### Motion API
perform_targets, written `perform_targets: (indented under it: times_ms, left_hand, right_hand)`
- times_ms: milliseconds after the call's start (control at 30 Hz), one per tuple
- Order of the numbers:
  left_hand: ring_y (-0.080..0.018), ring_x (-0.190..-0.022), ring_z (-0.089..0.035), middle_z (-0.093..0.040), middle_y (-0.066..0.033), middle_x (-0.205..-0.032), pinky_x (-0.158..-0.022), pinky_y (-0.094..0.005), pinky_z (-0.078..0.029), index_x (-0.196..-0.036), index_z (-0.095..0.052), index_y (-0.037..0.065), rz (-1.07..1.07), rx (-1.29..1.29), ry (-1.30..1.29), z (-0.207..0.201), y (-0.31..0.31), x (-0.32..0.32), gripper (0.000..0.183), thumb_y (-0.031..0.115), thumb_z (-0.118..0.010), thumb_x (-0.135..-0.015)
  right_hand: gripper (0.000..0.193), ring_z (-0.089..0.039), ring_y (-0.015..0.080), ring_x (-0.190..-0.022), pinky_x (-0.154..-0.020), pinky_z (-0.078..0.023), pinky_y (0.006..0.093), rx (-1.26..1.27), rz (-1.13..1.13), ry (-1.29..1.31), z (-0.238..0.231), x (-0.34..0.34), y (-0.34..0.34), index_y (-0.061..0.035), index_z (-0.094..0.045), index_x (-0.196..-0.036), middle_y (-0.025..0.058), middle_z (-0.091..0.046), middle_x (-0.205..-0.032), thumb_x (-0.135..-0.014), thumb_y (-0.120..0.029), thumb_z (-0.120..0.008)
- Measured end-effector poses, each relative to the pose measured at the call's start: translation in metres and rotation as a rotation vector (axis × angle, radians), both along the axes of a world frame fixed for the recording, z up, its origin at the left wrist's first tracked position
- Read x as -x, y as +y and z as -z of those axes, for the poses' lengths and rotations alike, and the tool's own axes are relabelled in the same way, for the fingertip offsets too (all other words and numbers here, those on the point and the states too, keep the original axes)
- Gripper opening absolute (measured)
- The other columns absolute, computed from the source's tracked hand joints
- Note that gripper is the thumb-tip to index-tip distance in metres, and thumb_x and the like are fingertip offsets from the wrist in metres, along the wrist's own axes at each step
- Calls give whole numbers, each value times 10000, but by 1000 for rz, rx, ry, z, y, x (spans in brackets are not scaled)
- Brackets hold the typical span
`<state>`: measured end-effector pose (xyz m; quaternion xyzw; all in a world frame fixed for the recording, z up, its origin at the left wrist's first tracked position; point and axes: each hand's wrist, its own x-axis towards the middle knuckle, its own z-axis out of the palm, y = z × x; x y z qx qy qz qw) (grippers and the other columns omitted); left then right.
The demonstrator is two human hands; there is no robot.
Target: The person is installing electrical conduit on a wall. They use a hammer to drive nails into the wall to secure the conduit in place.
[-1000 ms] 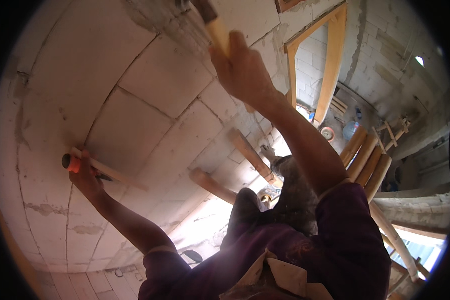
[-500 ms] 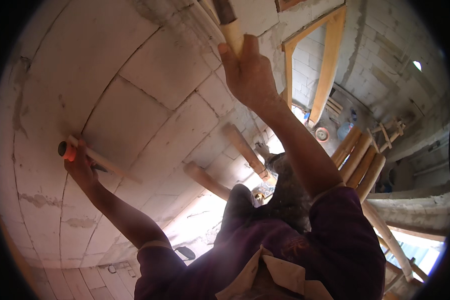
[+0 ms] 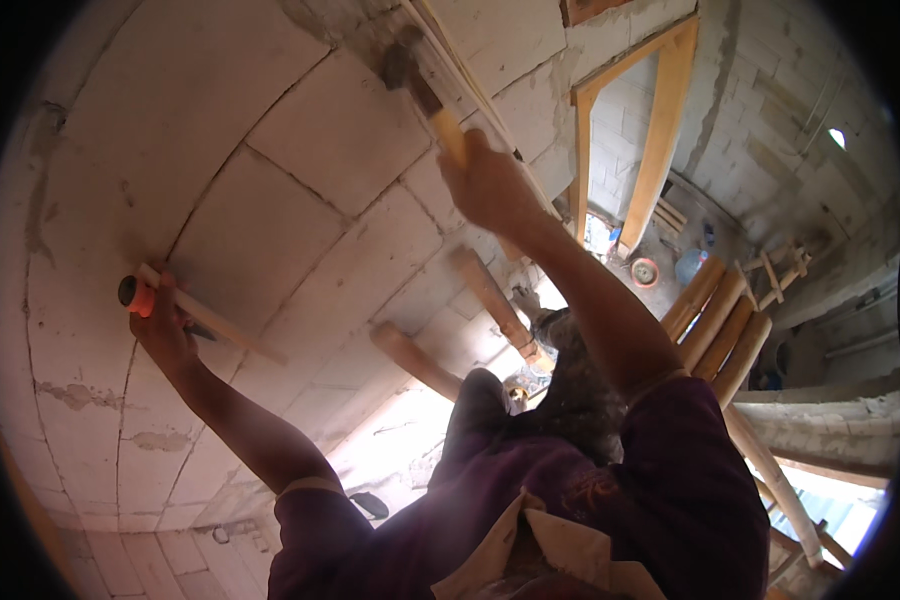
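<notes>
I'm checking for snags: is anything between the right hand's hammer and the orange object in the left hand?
In this view, yes: the end of the pale strip, right beside the orange object in the left hand. From there to the hammer in the right hand, only wall shows.

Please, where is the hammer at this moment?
In the head view, the hammer is near the upper edge, slightly left of centre, held in the right hand before the pale block wall.
</notes>
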<state>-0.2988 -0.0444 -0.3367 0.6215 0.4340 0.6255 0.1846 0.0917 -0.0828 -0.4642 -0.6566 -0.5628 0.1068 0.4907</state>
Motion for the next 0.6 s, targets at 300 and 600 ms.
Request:
perform_targets:
  times_ms: [300,600]
  left_hand:
    - [-48,-481,-424,-613,-65,-729,-409,-196,-284,-1052,-619,-2,-9,4,-5,2,-1,13,217,96,-664,-864]
    - [-44,-475,-410,-610,-64,-724,-405,-194,-280,-1040,-622,1,-14,8,-18,2,-8,11,200,91,-662,-866]
  right_hand:
    - [351,-624,470,-587,-503,-487,514,-227,23,207,-23,4,-9,58,-442,-987,298,-599,-642,-938,-273,-547]
    - [431,-613,523,-755,-594,-499,557,-191,-62,347,-55,-2,-28,52,-421,-1052,342,-605,-761,-941,-356,-507]
